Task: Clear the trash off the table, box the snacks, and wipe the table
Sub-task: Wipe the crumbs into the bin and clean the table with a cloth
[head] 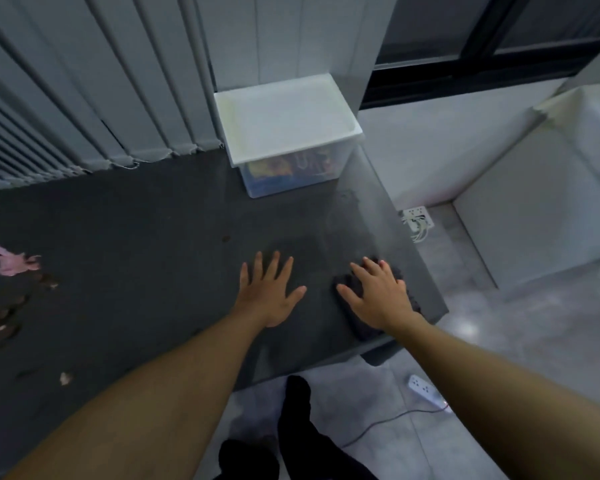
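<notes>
My right hand (378, 296) lies flat, fingers spread, on a dark cloth (362, 329) near the right front corner of the dark table (146, 220). My left hand (271, 292) rests palm down on the bare tabletop just left of it, fingers apart, holding nothing. At the back of the table stands a clear storage box (284, 178) with colourful snack packets inside and a white lid (284, 116) on top. A crumpled pink wrapper (11, 259) and brown crumbs or shells (4, 320) lie at the table's left edge.
Grey vertical blinds (84, 98) hang behind the table. A white power strip (426, 389) with its cord lies on the floor below the table's right corner, and another socket block (416, 216) sits by the wall. A white cabinet (534, 202) stands at right. My dark-trousered legs (298, 427) show below.
</notes>
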`<state>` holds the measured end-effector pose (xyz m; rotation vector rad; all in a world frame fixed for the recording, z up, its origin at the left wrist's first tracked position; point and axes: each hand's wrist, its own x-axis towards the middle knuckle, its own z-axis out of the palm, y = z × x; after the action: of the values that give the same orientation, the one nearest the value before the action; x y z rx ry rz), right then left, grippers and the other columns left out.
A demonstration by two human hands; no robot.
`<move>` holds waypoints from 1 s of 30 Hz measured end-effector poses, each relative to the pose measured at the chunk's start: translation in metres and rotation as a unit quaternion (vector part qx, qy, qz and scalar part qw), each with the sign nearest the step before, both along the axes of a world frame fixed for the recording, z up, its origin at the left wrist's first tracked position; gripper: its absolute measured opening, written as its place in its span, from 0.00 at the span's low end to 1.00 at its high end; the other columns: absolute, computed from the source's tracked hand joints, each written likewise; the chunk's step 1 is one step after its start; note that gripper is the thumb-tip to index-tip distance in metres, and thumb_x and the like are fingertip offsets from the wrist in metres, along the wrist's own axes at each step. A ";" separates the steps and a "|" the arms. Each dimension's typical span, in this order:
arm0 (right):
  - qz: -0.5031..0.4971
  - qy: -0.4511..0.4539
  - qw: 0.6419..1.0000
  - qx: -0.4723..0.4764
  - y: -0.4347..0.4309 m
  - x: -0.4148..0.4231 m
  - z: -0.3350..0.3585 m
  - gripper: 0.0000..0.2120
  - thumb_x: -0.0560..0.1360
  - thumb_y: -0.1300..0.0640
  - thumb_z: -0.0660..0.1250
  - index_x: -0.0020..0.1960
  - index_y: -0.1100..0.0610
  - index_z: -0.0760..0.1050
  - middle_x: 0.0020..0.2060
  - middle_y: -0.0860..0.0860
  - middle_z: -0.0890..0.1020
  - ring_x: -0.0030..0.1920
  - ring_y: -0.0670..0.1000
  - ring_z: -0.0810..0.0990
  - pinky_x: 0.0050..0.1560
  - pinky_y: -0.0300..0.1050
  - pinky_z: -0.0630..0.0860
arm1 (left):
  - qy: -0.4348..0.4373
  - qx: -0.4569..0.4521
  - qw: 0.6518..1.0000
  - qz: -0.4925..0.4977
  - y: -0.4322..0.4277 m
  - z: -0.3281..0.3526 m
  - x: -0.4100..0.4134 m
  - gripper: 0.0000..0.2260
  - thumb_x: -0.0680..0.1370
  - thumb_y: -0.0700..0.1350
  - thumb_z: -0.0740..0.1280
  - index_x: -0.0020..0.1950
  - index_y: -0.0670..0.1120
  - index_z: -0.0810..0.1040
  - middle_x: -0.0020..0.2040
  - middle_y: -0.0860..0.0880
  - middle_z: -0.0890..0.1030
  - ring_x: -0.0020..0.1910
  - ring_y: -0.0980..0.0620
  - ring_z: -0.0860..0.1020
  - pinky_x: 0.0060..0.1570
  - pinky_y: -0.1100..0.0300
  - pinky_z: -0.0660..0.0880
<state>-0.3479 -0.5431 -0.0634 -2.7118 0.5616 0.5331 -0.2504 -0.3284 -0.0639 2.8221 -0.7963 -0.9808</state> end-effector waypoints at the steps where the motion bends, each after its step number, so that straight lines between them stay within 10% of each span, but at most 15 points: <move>1: 0.004 0.019 1.000 -0.007 -0.002 -0.005 -0.007 0.35 0.77 0.29 0.53 0.79 0.44 0.57 0.80 0.47 0.54 0.80 0.57 0.50 0.73 0.68 0.57 | 0.019 0.020 1.000 -0.001 -0.002 -0.007 -0.001 0.36 0.80 0.70 0.45 0.81 0.56 0.35 0.81 0.49 0.33 0.78 0.40 0.30 0.75 0.39 0.32; 7: 0.049 0.019 0.994 -0.100 -0.003 -0.020 -0.031 0.37 0.75 0.28 0.52 0.79 0.42 0.51 0.80 0.47 0.51 0.79 0.59 0.50 0.67 0.66 0.62 | 0.064 0.045 0.997 0.004 0.000 -0.038 -0.010 0.44 0.76 0.73 0.54 0.76 0.59 0.26 0.73 0.51 0.20 0.73 0.38 0.23 0.74 0.38 0.31; 15: 0.026 -0.087 0.992 -0.087 -0.006 -0.020 -0.047 0.20 0.81 0.47 0.62 0.72 0.48 0.71 0.71 0.54 0.70 0.68 0.61 0.66 0.60 0.61 0.72 | 0.082 0.055 0.995 -0.005 -0.002 -0.045 -0.009 0.45 0.76 0.73 0.54 0.73 0.60 0.22 0.66 0.53 0.14 0.66 0.41 0.17 0.71 0.39 0.27; 30: 0.128 -0.183 0.972 0.066 0.034 0.063 -0.020 0.15 0.82 0.58 0.62 0.67 0.57 0.77 0.60 0.54 0.77 0.58 0.56 0.71 0.60 0.47 0.72 | -0.036 -0.044 0.997 0.046 0.059 -0.013 0.019 0.33 0.84 0.61 0.52 0.82 0.53 0.37 0.82 0.50 0.37 0.81 0.47 0.40 0.78 0.48 0.48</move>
<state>-0.2851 -0.5089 -0.0830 -2.6737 0.0776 0.1119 -0.2310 -0.2695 -0.0766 2.8044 -0.6915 -0.8139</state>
